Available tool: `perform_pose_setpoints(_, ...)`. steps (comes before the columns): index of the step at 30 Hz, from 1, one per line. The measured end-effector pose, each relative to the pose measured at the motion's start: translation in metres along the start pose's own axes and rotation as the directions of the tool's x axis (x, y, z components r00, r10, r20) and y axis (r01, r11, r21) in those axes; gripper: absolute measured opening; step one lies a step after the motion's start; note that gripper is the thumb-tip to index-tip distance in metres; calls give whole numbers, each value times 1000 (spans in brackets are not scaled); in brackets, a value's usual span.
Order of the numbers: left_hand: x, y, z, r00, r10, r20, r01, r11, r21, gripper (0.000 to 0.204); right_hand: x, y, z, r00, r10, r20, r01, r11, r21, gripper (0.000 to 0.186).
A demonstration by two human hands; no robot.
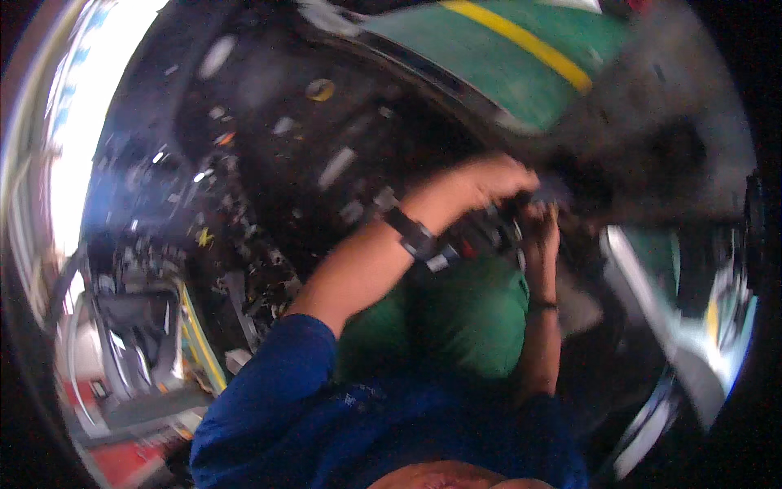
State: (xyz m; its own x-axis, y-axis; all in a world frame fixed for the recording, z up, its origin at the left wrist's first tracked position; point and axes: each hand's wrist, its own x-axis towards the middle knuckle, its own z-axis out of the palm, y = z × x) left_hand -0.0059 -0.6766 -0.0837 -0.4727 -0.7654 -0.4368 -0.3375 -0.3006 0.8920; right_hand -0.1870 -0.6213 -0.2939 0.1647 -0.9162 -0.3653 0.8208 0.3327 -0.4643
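Observation:
My left hand [495, 181] reaches across to the right of centre, its fingers curled, with a dark watch [411, 235] on the wrist. Just below its fingertips is my right hand [541, 230], also with bent fingers, and a thin dark band circles that wrist. The two hands nearly meet at a dark, blurred spot beside a dark panel [627, 175]. Whatever they pinch is too smeared and dark to name. Under my left wrist, close to my green trousers [456, 322], lies a dark cluster of parts [482, 236] with a bit of red.
I am inside what looks like a stripped vehicle cabin. A dark surface [326, 138] with scattered small parts and wiring spreads ahead and left. Beyond its edge is a green floor [456, 45] with a yellow line [521, 37]. A pale door-frame edge [643, 277] stands at right.

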Motion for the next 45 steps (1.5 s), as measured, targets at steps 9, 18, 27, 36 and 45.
perform_pose_setpoints(9, 2, 5, 7, 976, -195, -94, 191, 980, -49, 30, -3, -18, 25, 869, -314, 383, 389, -44, -920, 14)
perform_pose_setpoints(18, 5, 1, 6, 984, -160, -78, 151, 982, -110, 29, 38, -5, -23, 931, 195, 308, -340, 768, 542, 31)
perform_pose_setpoints(27, 7, 0, 4, 982, -179, -62, 171, 978, -118, 27, 30, -4, -29, 936, -30, 351, 69, 992, -101, 33)
perform_pose_setpoints(36, -13, 23, 5, 966, -236, -101, 229, 970, -79, 27, 37, -11, -32, 943, 43, 331, -68, 996, 65, 34)
perform_pose_setpoints(45, -8, 19, 5, 959, -280, -49, 273, 955, -119, 25, 50, -9, -57, 913, 53, 405, -74, 997, 38, 28)
